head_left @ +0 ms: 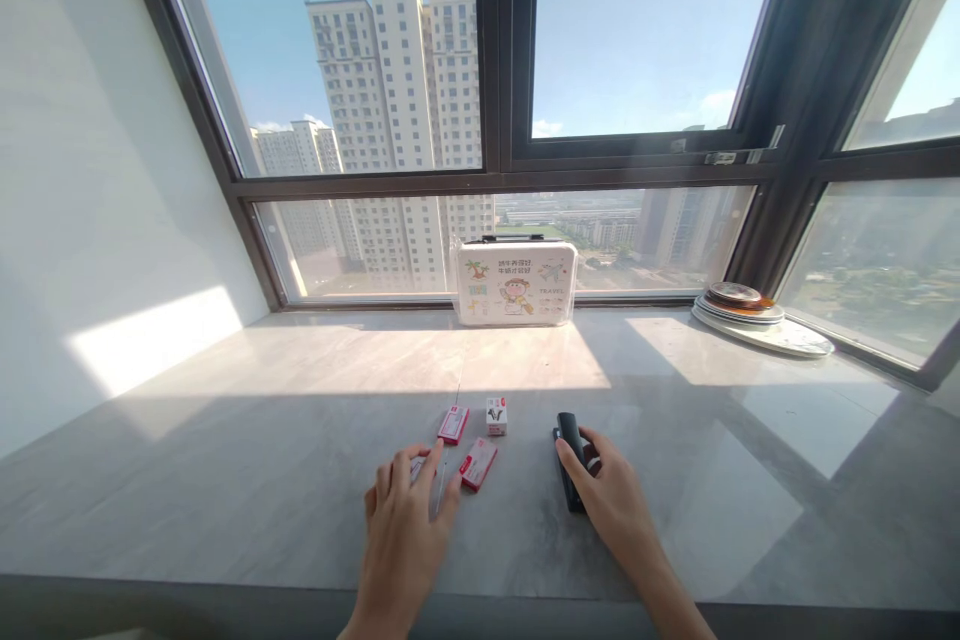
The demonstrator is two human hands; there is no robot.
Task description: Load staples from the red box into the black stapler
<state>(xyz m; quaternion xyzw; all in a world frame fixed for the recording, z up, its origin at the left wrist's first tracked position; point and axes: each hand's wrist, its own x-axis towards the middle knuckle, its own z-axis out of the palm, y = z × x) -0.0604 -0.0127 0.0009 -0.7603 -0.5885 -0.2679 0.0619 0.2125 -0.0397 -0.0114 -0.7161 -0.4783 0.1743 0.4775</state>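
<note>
My right hand (604, 480) is wrapped round a black stapler (568, 432), which lies on the stone sill with its far end pointing towards the window. My left hand (409, 500) hovers or rests over the small boxes, fingers apart and thumb stretched to the right. Beyond its fingertips is a pink-and-white box (453, 425), and a red-and-pink box (478, 465) lies just right of the thumb. Another small box (417, 468) shows partly between the fingers; whether they touch it I cannot tell. A white cube-shaped box (496, 416) with a dark picture stands behind them.
A white cartoon-printed case (516, 285) in clear wrapping stands against the window. A stack of plates (750, 312) sits at the back right corner. The sill's front edge (480, 596) runs close to me, and a white wall (82, 220) rises on the left.
</note>
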